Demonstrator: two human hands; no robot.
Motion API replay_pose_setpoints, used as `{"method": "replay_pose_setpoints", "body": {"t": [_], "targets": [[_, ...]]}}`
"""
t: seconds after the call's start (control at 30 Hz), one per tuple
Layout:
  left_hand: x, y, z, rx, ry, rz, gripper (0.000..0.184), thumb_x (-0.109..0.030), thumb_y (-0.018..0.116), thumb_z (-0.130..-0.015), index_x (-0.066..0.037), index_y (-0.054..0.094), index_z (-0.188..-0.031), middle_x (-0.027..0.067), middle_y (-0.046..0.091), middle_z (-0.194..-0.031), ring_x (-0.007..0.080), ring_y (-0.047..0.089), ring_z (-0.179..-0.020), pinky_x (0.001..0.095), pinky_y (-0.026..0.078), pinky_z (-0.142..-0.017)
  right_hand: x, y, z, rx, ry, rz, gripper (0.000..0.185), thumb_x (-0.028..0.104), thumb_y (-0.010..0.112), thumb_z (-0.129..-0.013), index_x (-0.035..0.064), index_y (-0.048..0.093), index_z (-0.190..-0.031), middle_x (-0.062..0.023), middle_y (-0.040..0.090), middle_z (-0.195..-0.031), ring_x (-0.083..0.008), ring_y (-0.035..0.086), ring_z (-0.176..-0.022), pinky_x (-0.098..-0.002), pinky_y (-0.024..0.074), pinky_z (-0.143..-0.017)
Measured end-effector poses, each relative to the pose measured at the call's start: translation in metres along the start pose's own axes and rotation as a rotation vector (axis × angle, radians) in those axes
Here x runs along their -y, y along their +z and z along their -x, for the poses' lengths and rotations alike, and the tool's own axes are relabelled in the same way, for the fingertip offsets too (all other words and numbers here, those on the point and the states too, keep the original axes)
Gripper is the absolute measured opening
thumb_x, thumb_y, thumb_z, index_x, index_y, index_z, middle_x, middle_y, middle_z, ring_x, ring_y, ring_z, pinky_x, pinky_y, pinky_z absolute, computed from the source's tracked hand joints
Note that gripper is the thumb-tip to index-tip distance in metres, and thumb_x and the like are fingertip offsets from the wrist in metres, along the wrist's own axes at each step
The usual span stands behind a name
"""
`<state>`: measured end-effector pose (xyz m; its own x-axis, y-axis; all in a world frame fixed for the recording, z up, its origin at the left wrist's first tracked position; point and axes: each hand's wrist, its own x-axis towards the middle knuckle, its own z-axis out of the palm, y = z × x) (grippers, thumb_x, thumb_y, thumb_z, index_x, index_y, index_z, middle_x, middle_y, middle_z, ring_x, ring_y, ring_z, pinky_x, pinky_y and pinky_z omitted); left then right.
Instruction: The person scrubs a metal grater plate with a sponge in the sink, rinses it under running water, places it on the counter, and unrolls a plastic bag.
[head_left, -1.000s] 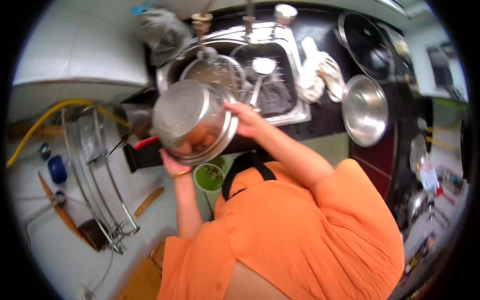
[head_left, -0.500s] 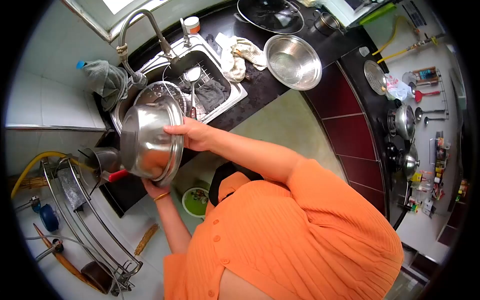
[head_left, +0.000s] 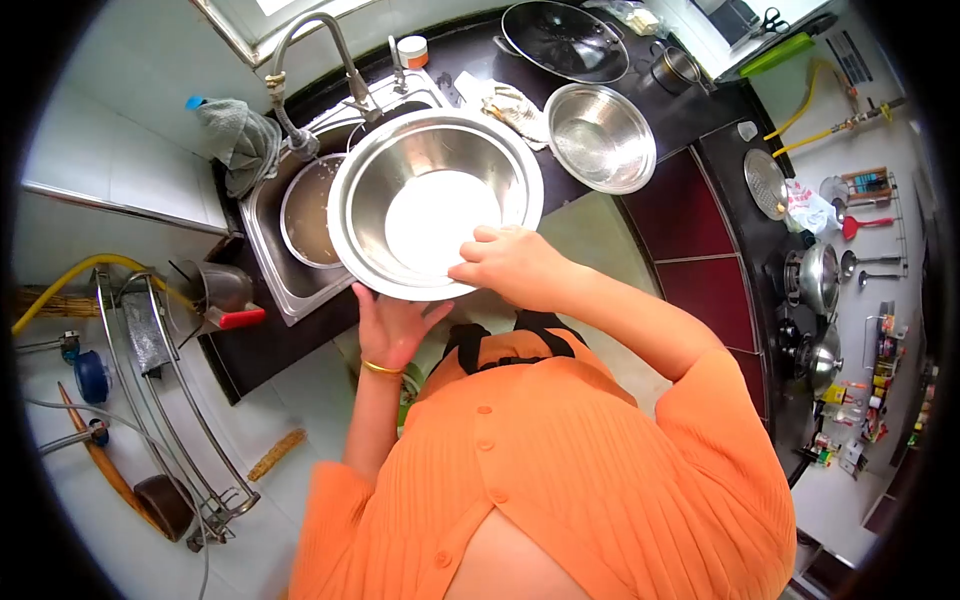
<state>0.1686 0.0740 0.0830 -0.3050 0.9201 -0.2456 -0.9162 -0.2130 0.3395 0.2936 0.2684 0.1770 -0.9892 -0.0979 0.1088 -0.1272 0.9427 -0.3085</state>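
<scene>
A large steel bowl (head_left: 357, 215) is held up over the near side of the sink, its mouth facing me. A white layer (head_left: 435, 215) covers its bottom, its detail washed out by brightness. My right hand (head_left: 510, 265) grips the near right rim, fingers curled over the inside. Under the near left rim, my left hand (head_left: 390, 325) bears the bowl with its fingers spread; some fingers are hidden behind it. Behind the bowl, a basin of cloudy water (head_left: 312, 212) sits in the steel sink (head_left: 290, 298), partly covered.
A curved faucet (head_left: 330, 22) rises behind the sink. On the dark counter lie a cloth (head_left: 515, 108), a second steel bowl (head_left: 603, 135) and a black wok (head_left: 565, 42). A red-handled pot (head_left: 225, 290) stands at the left, near a metal rack (head_left: 165, 400).
The bowl has turned from lying on its side to facing me and moved right. Its white contents now show. It covers much of the sink, and the cloudy basin shows more at the left.
</scene>
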Motion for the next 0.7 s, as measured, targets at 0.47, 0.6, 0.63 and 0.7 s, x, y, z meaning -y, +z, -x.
{"method": "replay_pose_setpoints", "body": {"t": [0.47,0.6,0.63,0.7], "targets": [[0.131,0.063,-0.082,-0.211,-0.134,-0.105,0.047,-0.007,0.048,-0.081,0.010,0.042,-0.124,0.0223,0.051,-0.126,0.0328,0.049,-0.118,0.0450,0.037,-0.103,-0.102,-0.038,0.147,-0.084,-0.075,0.120,0.017,0.018,0.064,-0.071,0.0128,0.064,-0.087,-0.0011,0.057,-0.085,-0.0178,0.056,-0.090,-0.0314,0.0476,-0.076],[0.165,0.075,-0.101,-0.203,-0.086,-0.026,0.048,-0.002,0.047,-0.077,0.011,0.041,-0.123,0.0220,0.051,-0.124,0.0337,0.049,-0.117,0.0455,0.037,-0.103,-0.150,-0.103,0.201,-0.175,0.084,-0.133,0.044,0.029,0.074,-0.071,0.0122,0.062,-0.111,-0.0044,0.060,-0.110,-0.0235,0.052,-0.108,-0.0374,0.0384,-0.097],[0.172,0.083,-0.102,-0.220,-0.078,-0.001,0.048,-0.001,0.046,-0.077,0.011,0.041,-0.123,0.0215,0.052,-0.123,0.0339,0.049,-0.117,0.0456,0.037,-0.103,-0.172,-0.107,0.218,-0.321,0.152,-0.371,0.044,0.027,0.072,-0.074,0.0101,0.061,-0.114,-0.0055,0.060,-0.109,-0.0239,0.052,-0.106,-0.0364,0.0395,-0.095],[0.183,0.090,-0.105,-0.271,-0.040,0.001,0.048,-0.001,0.046,-0.077,0.011,0.041,-0.123,0.0213,0.052,-0.122,0.0338,0.050,-0.116,0.0455,0.038,-0.103,-0.223,-0.086,0.257,-0.604,0.462,-0.494,0.037,0.020,0.067,-0.080,0.0068,0.060,-0.114,-0.0092,0.060,-0.108,-0.0209,0.055,-0.102,-0.0326,0.0416,-0.090]]}}
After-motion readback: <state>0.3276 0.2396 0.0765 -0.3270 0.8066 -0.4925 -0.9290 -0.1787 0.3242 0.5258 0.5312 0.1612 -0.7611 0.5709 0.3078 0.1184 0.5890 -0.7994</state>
